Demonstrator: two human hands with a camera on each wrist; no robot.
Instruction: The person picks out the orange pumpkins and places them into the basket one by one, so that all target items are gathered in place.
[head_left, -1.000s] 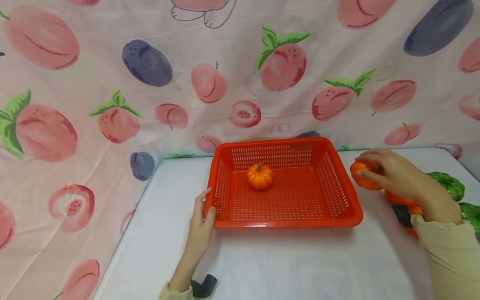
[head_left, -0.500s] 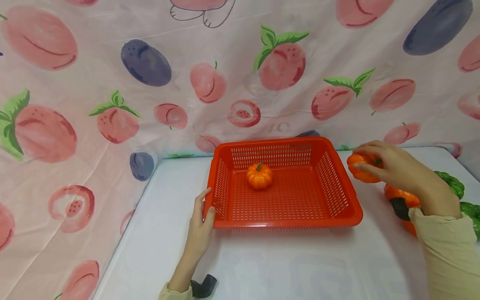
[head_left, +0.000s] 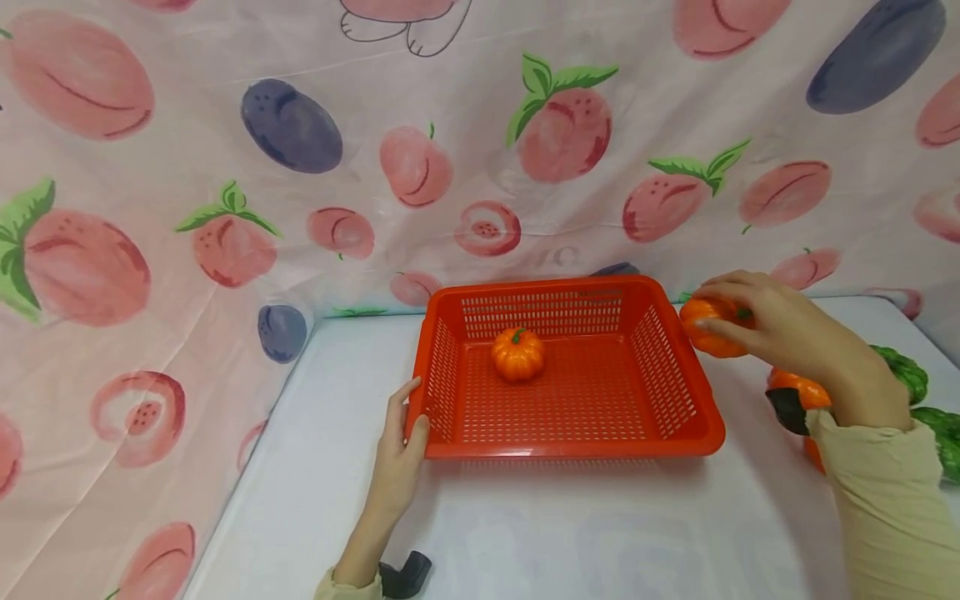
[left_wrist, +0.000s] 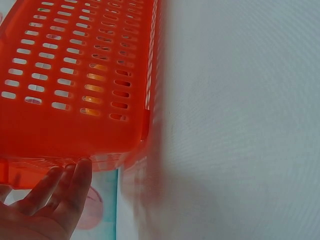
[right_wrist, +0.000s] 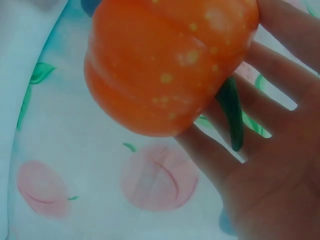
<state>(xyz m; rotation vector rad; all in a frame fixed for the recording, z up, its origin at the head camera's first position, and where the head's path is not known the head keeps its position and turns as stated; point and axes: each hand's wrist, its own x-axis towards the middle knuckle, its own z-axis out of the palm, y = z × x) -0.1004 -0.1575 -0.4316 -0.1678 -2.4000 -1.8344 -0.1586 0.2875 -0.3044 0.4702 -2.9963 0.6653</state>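
A red plastic basket (head_left: pixel 562 450) stands on the table with a small orange toy pumpkin (head_left: pixel 517 356) inside, left of its middle. My left hand (head_left: pixel 397 467) holds the basket's left rim, thumb over the edge and fingers along the outer side; in the left wrist view its fingertips (left_wrist: pixel 82 167) touch the basket. Another orange toy pumpkin (head_left: pixel 712 327), green-stemmed, is gripped by my right hand (head_left: pixel 780 321) beside the basket's right rim. The right wrist view shows this pumpkin (right_wrist: pixel 165 65) between spread fingers, its stem pointing toward the palm.
More orange vegetables (head_left: pixel 798 387) lie under the right forearm, partly hidden. Green bumpy vegetables (head_left: pixel 903 371) sit at the table's right edge. A fruit-patterned cloth (head_left: pixel 480 150) hangs behind and to the left of the white table (head_left: pixel 570 533).
My right hand has lifted the pumpkin a little and carried it left, closer to the basket's right rim. The left hand, the basket and the pumpkin inside have stayed put.
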